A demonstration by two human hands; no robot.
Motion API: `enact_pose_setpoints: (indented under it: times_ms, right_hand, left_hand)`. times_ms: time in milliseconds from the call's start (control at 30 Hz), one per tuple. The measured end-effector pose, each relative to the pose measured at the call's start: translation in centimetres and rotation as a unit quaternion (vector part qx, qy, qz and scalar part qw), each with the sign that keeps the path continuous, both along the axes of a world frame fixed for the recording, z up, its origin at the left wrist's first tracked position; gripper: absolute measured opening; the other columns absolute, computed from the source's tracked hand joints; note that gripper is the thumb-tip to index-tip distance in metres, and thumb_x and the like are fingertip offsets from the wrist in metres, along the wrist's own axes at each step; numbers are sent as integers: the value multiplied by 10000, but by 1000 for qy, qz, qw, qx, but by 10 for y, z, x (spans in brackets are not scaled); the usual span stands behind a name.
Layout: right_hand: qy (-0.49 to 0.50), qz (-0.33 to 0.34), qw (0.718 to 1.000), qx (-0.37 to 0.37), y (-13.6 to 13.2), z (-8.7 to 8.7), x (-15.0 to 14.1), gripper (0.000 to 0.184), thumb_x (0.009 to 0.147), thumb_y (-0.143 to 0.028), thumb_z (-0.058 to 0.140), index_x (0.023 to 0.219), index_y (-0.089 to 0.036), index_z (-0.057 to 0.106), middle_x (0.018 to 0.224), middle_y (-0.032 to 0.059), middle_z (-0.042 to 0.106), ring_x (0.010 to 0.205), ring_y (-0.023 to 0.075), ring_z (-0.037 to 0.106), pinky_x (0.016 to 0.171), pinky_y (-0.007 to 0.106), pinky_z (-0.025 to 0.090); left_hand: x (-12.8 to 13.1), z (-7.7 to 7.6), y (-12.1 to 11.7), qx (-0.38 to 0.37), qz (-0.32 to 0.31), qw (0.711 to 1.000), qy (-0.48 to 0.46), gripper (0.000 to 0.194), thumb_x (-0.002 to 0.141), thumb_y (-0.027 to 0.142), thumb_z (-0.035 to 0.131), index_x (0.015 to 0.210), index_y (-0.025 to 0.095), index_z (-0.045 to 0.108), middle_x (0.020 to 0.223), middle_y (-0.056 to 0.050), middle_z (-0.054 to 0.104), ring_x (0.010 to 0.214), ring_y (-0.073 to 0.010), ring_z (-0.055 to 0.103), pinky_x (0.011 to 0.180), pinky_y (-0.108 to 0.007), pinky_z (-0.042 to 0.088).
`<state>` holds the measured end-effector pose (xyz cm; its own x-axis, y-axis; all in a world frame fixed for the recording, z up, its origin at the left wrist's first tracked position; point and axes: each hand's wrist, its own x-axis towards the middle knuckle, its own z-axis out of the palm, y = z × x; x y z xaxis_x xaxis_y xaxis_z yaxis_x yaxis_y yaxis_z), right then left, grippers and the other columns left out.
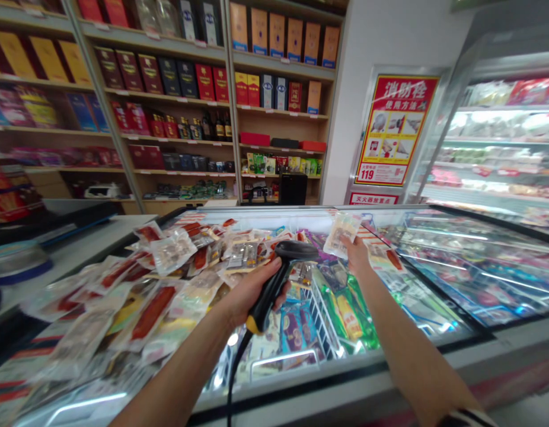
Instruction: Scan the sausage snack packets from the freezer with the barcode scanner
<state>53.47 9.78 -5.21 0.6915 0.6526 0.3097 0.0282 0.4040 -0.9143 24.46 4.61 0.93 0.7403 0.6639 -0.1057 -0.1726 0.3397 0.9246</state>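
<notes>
My left hand is wrapped round the handle of a black barcode scanner with a yellow-tipped base. Its head points right, and a black cable hangs from the handle. Farther right, my right hand pinches a clear vacuum-sealed food packet by its lower right edge, held above the freezer's glass top. What is inside that packet is hard to make out. To the left lies a heap of similar sealed packets, some with reddish-brown meat sticks in them.
Under the glass of the chest freezer are wire baskets with colourful ice-cream packs. A counter with a roll of tape stands at left. Shelves of boxed bottles and a red poster are behind; a lit display fridge stands right.
</notes>
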Motion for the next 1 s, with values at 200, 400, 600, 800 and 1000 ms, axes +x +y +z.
enact_pose_setpoints:
  times_ms: [200, 400, 600, 800, 1000]
  right_hand:
    - [44, 8, 999, -2, -2, 3, -6, 368, 517, -324, 617, 839, -161, 546, 730, 15, 652, 635, 166, 597, 570, 282, 476]
    - [20, -15, 1000, -17, -1, 1, -5, 368, 512, -330, 619, 831, -152, 570, 746, 27, 653, 630, 172, 594, 554, 283, 470]
    - [33, -16, 999, -25, 0, 1, -3, 387, 500, -311, 628, 847, -150, 572, 755, 35, 655, 589, 164, 591, 543, 280, 467]
    - [17, -41, 998, -47, -1, 0, -2, 391, 514, -334, 603, 860, -154, 571, 723, 24, 652, 581, 159, 584, 534, 274, 457]
    - [-134, -128, 969, -165, -4, -6, 13, 288, 511, -345, 600, 730, -159, 599, 608, 34, 616, 650, 212, 578, 586, 319, 445]
  left_hand:
    - [-2, 2, 0, 18, 5, 1000, -15, 318, 743, 432, 448, 860, 140, 496, 625, -17, 551, 425, -77, 482, 378, -187, 350]
    - [-2, 3, -2, 27, 23, 999, -6, 304, 729, 416, 478, 807, 124, 512, 597, -19, 545, 424, -79, 484, 378, -187, 355]
    - [-3, 2, -1, 42, 14, 999, -2, 299, 735, 413, 470, 793, 126, 531, 593, -19, 549, 425, -77, 483, 384, -187, 357]
    - [-4, 2, 0, 54, 18, 998, -2, 322, 733, 428, 465, 776, 119, 546, 613, -37, 565, 435, -77, 485, 388, -185, 363]
    - [-7, 6, 5, 52, 37, 998, 15, 334, 737, 427, 455, 776, 111, 556, 589, -36, 553, 417, -76, 470, 368, -183, 355]
